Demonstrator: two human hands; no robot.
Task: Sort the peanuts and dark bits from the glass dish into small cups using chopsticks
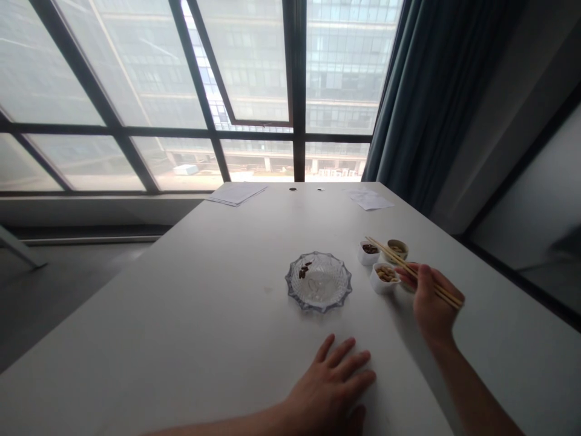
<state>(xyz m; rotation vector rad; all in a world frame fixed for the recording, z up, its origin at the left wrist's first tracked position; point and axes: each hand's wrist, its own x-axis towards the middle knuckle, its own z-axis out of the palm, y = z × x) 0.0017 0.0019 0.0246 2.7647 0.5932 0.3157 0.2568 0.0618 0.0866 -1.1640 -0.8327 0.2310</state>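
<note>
My right hand (431, 303) grips a pair of wooden chopsticks (408, 269), whose tips reach over a small white cup of dark pieces (368, 252). Beside it stand a white cup of pale nuts (384, 278) and a small olive bowl (397, 249). A clear cut-glass dish (318, 281) with a few dark pieces at its left rim sits left of the cups. My left hand (329, 387) lies flat on the white table (204, 315), fingers spread, in front of the dish and holding nothing.
Sheets of paper (236, 193) lie at the table's far left edge, more paper (370, 200) at the far right. Two small dark spots (293, 189) mark the far edge. Large windows and a dark curtain (426, 103) stand behind.
</note>
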